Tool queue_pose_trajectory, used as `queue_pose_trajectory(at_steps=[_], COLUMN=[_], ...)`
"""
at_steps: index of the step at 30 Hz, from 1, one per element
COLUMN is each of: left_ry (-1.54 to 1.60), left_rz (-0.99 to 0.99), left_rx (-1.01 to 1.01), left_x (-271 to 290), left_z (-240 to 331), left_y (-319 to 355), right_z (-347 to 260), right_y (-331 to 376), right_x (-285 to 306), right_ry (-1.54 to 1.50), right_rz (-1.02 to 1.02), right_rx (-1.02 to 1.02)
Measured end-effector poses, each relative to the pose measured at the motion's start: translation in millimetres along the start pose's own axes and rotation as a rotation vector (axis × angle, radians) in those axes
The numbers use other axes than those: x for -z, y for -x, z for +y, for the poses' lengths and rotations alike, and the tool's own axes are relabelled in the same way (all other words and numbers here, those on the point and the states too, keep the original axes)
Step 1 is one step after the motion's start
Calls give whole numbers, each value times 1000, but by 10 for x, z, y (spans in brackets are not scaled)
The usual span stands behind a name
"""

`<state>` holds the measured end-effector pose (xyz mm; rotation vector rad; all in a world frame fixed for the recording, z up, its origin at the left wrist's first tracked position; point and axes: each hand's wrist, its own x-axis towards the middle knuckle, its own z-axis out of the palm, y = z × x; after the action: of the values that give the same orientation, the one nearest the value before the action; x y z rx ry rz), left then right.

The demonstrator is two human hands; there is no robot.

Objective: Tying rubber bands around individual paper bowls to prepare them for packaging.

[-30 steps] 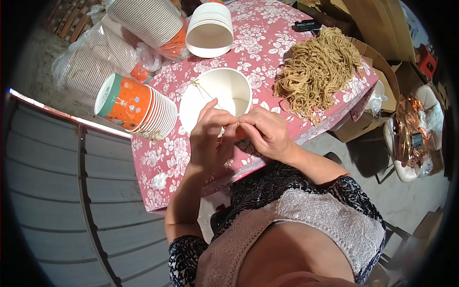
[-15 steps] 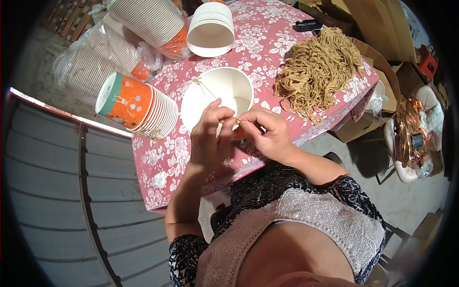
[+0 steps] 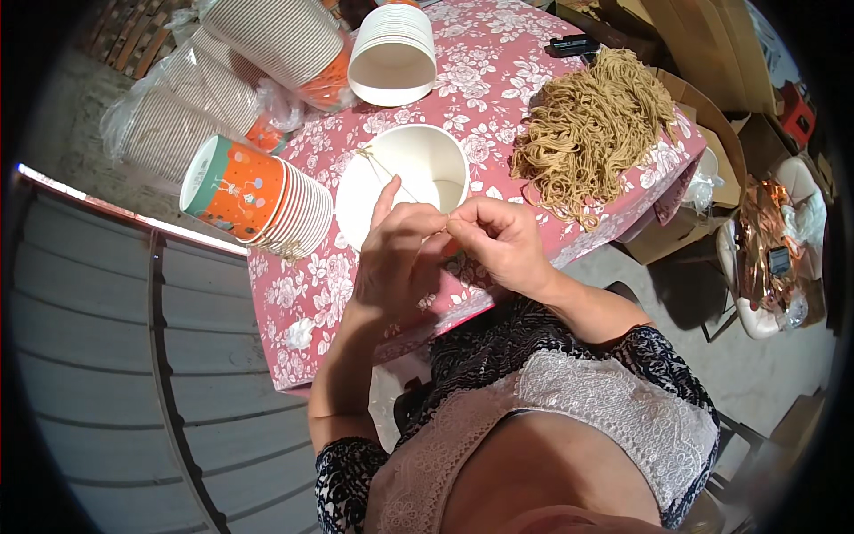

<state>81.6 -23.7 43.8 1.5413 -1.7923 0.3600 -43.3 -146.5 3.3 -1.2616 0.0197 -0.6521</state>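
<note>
Tablecloth, pink floral. Cord heap, tan, at right. Tub, white, centre. Left hand and right hand meet at tub's near side, fingertips pinched on cord strand, mostly hidden there, visible across tub's mouth.

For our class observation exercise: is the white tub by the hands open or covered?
Open: the white tub shows its inner wall, with no lid across its visible mouth.

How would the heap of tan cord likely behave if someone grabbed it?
The heap of tan cord would probably sag floppily, since its thin strands bend into loose curves. Pulling one strand might drag others, as they overlap in a jumble. It seems unlikely to roll, being spread irregularly over the floral tablecloth.
</note>
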Motion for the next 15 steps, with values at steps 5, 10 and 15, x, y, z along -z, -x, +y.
queue_pose_trajectory(at_steps=[5,10,15], left_ry=[-20,20,20], left_rz=[-38,-26,-50], left_rx=[-18,-14,20], left_x=[17,18,61], left_z=[-20,-43,-45], left_y=[-23,-20,-38], right_z=[-7,47,46], right_y=[-16,-32,-36], right_x=[59,179,353], right_ry=[38,412,766], right_rz=[-9,52,27], right_rx=[-38,328,564])
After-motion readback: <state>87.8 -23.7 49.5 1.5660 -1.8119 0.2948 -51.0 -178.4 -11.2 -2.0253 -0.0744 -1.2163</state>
